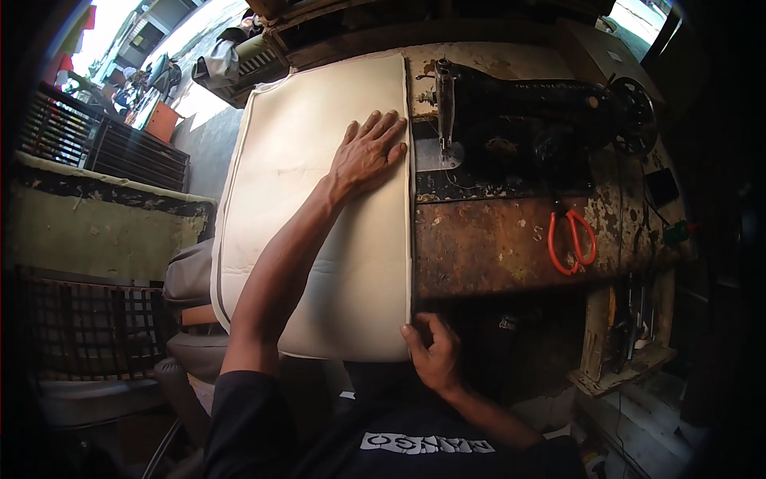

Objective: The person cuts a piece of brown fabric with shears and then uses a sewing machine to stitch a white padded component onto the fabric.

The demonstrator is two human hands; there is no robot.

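Observation:
A large cream upholstery panel (295, 144) with a corded edge lies over the left part of the worktable and hangs toward my lap. My left hand (370, 153) rests flat on it near its right edge, fingers slightly spread. At the panel's lower right corner, my right hand (435, 351) pinches the edge between thumb and curled fingers. Just right of the panel stands a black sewing machine (527, 100), its needle and presser foot close to the panel's edge. A thread trails by the metal needle plate (435, 156).
Scissors with red-orange handles (551, 239) lie on the worn brown tabletop (487, 247). A wooden tool rack (622, 375) hangs at the table's right front. Grey padded pieces (191, 279) and a slatted frame (96, 323) stand on the left.

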